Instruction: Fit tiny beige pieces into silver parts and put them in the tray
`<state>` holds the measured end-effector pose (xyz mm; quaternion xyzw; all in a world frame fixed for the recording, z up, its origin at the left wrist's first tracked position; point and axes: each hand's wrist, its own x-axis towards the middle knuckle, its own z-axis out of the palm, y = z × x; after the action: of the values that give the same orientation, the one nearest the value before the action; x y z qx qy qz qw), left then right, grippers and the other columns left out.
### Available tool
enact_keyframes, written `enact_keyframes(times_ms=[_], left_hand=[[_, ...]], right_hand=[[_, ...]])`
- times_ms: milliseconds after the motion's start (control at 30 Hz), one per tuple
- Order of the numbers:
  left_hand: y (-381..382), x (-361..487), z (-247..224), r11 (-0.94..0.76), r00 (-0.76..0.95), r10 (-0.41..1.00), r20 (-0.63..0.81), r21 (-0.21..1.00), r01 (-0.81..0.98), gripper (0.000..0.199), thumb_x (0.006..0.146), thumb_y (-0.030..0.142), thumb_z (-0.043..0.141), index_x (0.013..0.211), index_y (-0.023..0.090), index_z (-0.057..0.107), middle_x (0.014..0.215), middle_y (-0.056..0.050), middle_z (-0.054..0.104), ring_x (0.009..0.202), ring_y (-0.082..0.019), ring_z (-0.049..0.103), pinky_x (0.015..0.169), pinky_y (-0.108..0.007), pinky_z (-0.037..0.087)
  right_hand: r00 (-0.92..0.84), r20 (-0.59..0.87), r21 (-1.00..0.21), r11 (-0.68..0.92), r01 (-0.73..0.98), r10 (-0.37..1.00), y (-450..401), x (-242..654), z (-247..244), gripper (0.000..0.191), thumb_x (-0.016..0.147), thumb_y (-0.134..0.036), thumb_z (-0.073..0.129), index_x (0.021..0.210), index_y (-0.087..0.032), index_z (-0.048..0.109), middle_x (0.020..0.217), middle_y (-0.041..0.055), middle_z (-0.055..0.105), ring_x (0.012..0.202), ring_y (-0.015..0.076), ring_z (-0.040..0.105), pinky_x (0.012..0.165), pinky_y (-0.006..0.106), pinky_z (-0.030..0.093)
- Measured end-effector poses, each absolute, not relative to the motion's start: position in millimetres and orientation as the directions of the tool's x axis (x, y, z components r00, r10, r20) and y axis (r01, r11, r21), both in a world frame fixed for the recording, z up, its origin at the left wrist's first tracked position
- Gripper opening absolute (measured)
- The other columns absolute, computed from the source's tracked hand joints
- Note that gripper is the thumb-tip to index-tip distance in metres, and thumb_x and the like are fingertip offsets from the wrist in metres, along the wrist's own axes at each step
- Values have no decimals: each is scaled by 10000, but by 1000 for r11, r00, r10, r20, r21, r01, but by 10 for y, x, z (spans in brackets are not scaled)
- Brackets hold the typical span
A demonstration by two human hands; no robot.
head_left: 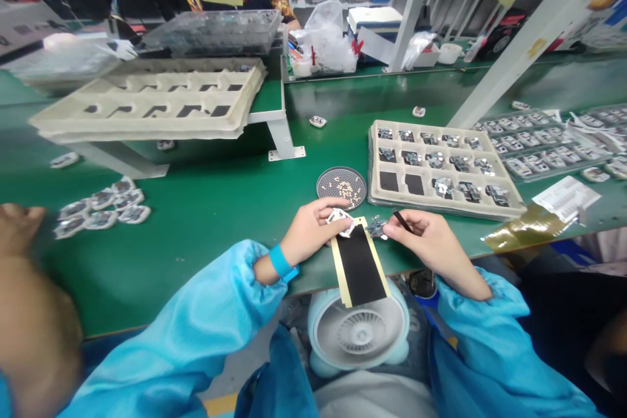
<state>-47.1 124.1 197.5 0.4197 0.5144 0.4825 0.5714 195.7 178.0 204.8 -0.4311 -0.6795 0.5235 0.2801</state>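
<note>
A small white frame (341,222) is pinched between the thumb and fingers of my left hand (313,228). Close to its right, my right hand (431,240) holds a small metal part (377,227) at its fingertips, with a thin black tool (402,220) also in its grip. Under and between the hands lies a black sheet with pale yellow edges (362,266), which overhangs the table's front edge. Just beyond my left hand is a round grey dish (341,183) with many tiny pale pieces.
A beige tray (447,205) of metal parts stands at the right, before plastic trays (533,144) of white units. White units (101,209) cluster at left. A raised shelf bears another tray (147,121). Another person's arm (34,300) is at far left; a fan (360,333) sits below the edge.
</note>
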Motion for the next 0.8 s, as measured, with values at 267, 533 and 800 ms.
enact_keyframes(times_ms=[267,533,800], left_hand=[[1249,-465,1994,159,-65,984,-167,981,-109,344,797,383,814,978,103,729,763,-86,760,521,-137,678,379,-171,385],[1197,-506,2002,64,0,998,-66,969,-237,427,892,402,703,1218,127,733,1023,-115,768,676,-140,680,643,-274,577],[1147,-441,1959,-47,40,998,53,990,-135,564,810,274,808,1334,147,645,1198,-136,743,1000,-225,731,909,-340,586]], right_hand=[[-545,-100,-972,36,233,832,1679,1761,2065,312,808,-475,784,777,-172,717,738,15,697,684,149,605,653,263,457],[-432,-79,-984,-2,176,899,1652,1488,2064,340,774,-493,798,745,-162,721,655,9,662,611,133,562,582,255,423],[-344,-65,-988,-11,155,937,1689,1469,2016,362,778,-506,791,702,-161,707,604,0,617,564,110,495,543,244,365]])
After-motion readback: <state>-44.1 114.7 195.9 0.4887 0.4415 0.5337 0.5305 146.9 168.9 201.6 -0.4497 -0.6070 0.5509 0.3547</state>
